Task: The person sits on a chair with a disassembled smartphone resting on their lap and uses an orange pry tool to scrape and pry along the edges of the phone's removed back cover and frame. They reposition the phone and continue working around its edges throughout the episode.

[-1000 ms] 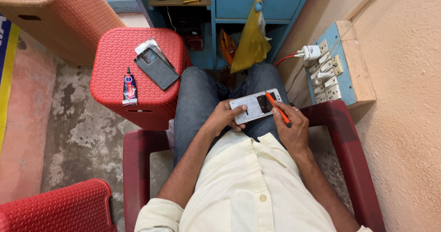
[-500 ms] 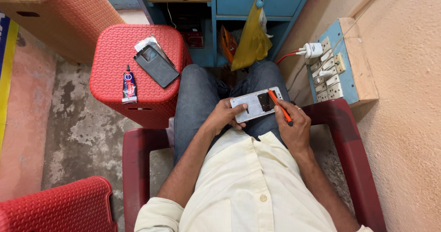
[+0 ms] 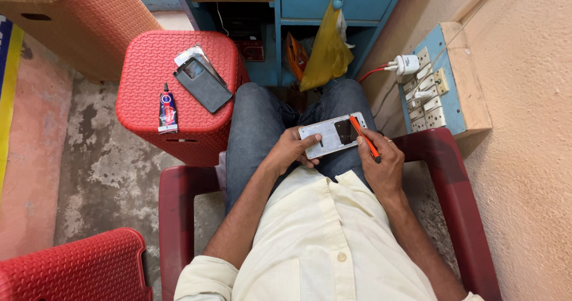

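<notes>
The left hand (image 3: 290,152) clenched one opened phone body (image 3: 332,135) flat over the lap, while the right hand (image 3: 384,167) held one orange tool (image 3: 364,137) in a pinching grip, its tip at the dark recess. Judged best: keep the body steady and the pressure light. Beyond, one red stool (image 3: 196,128) carried one dark phone (image 3: 202,83) and one glue tube (image 3: 167,108).

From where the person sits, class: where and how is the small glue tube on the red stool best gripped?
Pinch the glue tube across its flat body, coming from above with the left hand. It lies flat on the red stool, nozzle away, clear of the dark phone.
</notes>
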